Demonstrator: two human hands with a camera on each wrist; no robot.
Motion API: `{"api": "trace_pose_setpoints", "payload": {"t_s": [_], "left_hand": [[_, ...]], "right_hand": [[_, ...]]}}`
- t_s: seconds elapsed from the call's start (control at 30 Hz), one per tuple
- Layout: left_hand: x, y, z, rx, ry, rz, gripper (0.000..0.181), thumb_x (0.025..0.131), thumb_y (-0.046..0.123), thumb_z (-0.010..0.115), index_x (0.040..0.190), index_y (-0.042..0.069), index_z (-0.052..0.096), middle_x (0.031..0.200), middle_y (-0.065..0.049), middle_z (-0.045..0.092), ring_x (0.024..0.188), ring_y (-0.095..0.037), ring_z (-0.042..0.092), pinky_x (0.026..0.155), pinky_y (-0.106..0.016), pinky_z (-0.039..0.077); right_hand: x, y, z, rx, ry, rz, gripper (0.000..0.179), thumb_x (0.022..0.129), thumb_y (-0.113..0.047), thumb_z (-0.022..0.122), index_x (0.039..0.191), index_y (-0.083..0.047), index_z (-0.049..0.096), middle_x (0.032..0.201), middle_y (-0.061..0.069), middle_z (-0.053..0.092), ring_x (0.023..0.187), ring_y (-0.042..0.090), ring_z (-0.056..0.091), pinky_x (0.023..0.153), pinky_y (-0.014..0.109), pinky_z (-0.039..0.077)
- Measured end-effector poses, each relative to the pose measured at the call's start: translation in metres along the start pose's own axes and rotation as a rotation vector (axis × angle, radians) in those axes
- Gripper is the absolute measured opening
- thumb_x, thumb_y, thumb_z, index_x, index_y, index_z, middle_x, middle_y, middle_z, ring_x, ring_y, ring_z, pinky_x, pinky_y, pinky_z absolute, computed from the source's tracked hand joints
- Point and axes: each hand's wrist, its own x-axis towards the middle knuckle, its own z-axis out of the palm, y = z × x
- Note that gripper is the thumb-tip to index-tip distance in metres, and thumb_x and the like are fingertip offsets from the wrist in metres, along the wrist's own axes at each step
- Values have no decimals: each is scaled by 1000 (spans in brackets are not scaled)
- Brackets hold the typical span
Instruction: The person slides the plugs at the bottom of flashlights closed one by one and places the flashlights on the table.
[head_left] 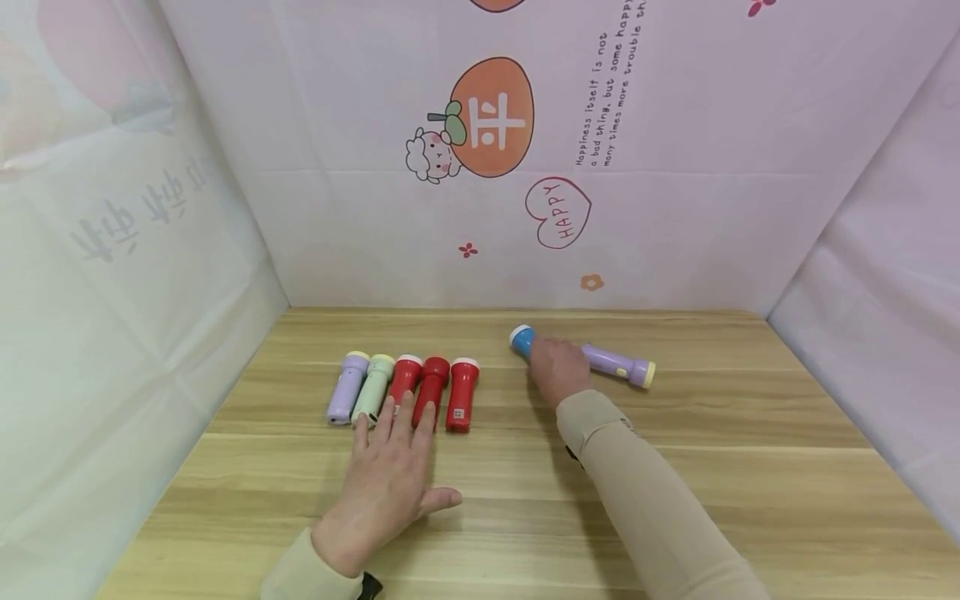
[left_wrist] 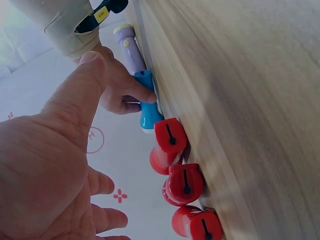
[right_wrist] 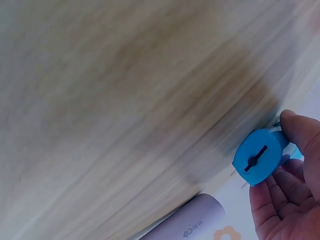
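My right hand (head_left: 561, 368) grips a blue flashlight (head_left: 522, 340) with a white head, low over the back of the wooden table. In the right wrist view the thumb and fingers pinch its body, and the slotted blue tail end (right_wrist: 258, 157) faces the camera. My left hand (head_left: 388, 483) is spread flat, palm down, its fingertips overlapping the near ends of a row of flashlights in the head view. That row has a lavender one (head_left: 348, 389), a pale green one (head_left: 375, 387) and three red ones (head_left: 462, 392).
A second lavender flashlight (head_left: 615, 364) with a cream head lies just right of my right hand. White printed cloth (head_left: 360, 225) rises behind the table (head_left: 495, 508) and along both sides.
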Motion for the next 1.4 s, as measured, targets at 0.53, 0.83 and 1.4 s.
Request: {"api": "trace_pose_setpoints", "payload": {"t_s": [0.53, 0.83, 1.4], "left_hand": [[0, -1, 2, 11, -6, 11, 118, 78, 80, 71, 164, 9, 32, 170, -22, 24, 156, -50, 22, 118, -79, 19], [1, -3, 3, 26, 68, 50, 115, 79, 77, 73, 163, 7, 34, 167, -24, 31, 153, -51, 29, 118, -75, 26], [2, -5, 3, 43, 107, 92, 114, 81, 76, 72, 162, 5, 34, 166, -24, 34, 153, -48, 31, 121, -67, 29]], "right_hand": [[-9, -3, -2, 1, -14, 30, 15, 99, -7, 58, 107, 1, 66, 95, 21, 73, 86, 40, 71, 71, 54, 60], [-13, -3, -3, -16, -23, 13, 23, 92, -14, 71, 108, 2, 65, 94, 19, 71, 81, 36, 70, 66, 50, 60], [-22, -9, -13, 56, 71, -73, 32, 91, -21, 74, 112, 1, 62, 82, 13, 67, 70, 26, 65, 62, 45, 58]]}}
